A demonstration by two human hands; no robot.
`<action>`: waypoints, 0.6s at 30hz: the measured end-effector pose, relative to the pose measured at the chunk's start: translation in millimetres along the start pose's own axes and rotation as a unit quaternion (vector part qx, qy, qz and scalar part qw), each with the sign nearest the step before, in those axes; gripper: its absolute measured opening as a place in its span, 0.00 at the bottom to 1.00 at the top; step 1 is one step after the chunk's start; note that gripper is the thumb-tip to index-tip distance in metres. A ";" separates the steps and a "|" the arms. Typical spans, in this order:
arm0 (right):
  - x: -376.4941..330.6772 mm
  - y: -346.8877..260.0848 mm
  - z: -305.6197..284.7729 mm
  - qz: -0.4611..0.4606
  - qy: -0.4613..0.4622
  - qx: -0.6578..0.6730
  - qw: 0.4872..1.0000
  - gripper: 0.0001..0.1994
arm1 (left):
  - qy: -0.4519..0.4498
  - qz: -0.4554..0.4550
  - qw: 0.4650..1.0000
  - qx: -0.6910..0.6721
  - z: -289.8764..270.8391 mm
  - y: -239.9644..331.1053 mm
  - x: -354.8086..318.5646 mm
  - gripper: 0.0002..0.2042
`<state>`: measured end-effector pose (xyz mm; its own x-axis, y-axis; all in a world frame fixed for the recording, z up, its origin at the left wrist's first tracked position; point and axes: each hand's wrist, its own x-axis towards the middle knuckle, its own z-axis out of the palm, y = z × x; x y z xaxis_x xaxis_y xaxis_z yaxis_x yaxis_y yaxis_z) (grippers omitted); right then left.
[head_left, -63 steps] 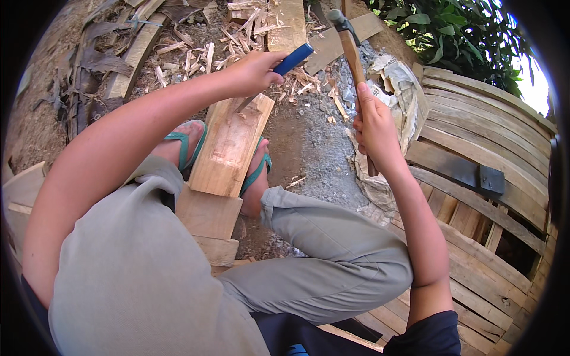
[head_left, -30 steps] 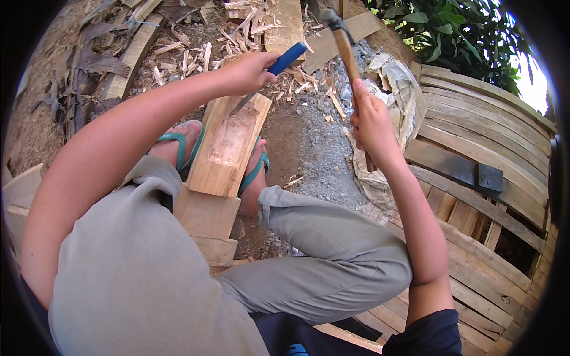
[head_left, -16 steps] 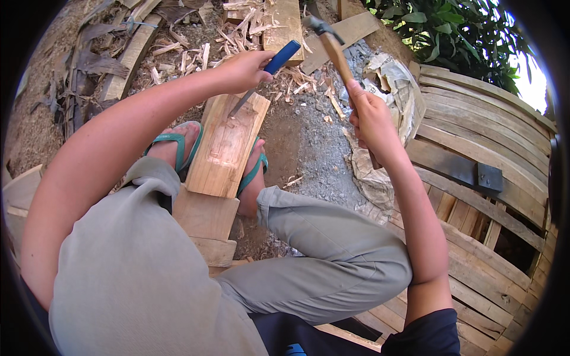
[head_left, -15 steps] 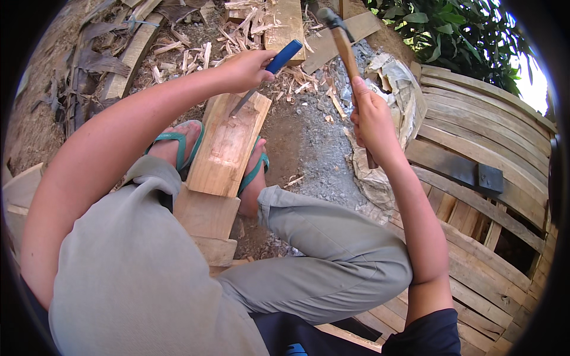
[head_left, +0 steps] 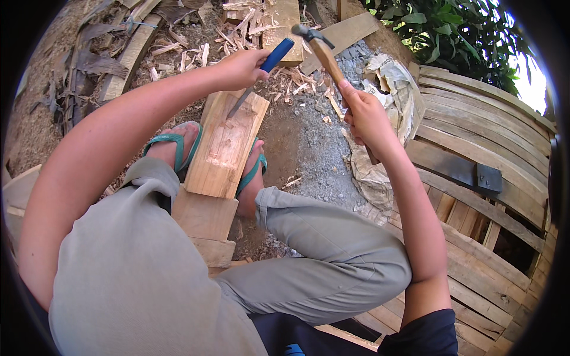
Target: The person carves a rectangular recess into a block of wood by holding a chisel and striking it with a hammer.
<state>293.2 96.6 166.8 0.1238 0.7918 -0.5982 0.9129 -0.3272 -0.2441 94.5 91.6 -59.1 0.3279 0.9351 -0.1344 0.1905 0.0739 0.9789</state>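
Two tools fill two hands: the left hand (head_left: 244, 69) is closed around the blue handle of a chisel (head_left: 278, 54), and the right hand (head_left: 367, 115) is wrapped around the wooden handle of a hammer (head_left: 325, 56). The wooden block (head_left: 215, 185) lies lengthwise between the person's feet, with a shallow recess (head_left: 223, 148) cut into its upper face. The chisel leans, its tip down at the far part of the recess and its butt away to the upper right, probably so that the butt faces the hammer and the fist keeps clear of the striking line. The hammer's head is raised just beside that butt, apart from it. One foot in a green sandal (head_left: 177, 140) stands close along each side of the block, which seems meant to stop it sliding (bare toes make a modest vise). The block's near end meets a paler board (head_left: 205, 216); whether it rests on that board or only abuts it, I cannot tell.

As for containers, the recess is the nearest thing to one, and it has pale, roughened wood across its floor. A torn, pale sack (head_left: 399, 89) lies crumpled beside the grey gravel (head_left: 326, 160); its contents, if any, are hidden. A black boxy piece (head_left: 488, 178) sits on the slatted planks (head_left: 481, 113) at the right, and nothing shows whether it is hollow. Wood shavings (head_left: 246, 26) lie loose on the ground past the block.
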 end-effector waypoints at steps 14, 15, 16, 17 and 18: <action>6.2 -17.9 1.4 0.015 -0.033 -0.007 0.999 0.27 | 0.039 0.013 0.999 0.024 9.8 -21.4 6.4 0.24; 6.6 -17.5 -2.6 0.019 -0.035 -0.011 0.999 0.27 | 0.036 0.009 0.999 0.029 9.7 -15.6 6.1 0.24; 10.9 -8.9 1.7 -0.012 0.022 -0.011 1.000 0.27 | 0.037 0.017 0.999 0.025 10.9 -12.2 8.7 0.24; 9.9 -10.0 5.7 -0.013 0.016 -0.015 1.000 0.27 | 0.038 0.020 0.999 0.024 11.7 -12.9 7.7 0.24; 7.7 -10.8 9.3 -0.014 0.010 -0.018 1.000 0.27 | 0.040 0.022 0.999 0.024 12.0 -13.8 6.7 0.24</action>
<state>280.6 101.4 157.7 0.1050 0.8113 -0.5751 0.9299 -0.2851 -0.2324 105.2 92.7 -75.3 0.2629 0.9618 -0.0762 0.2216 0.0167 0.9750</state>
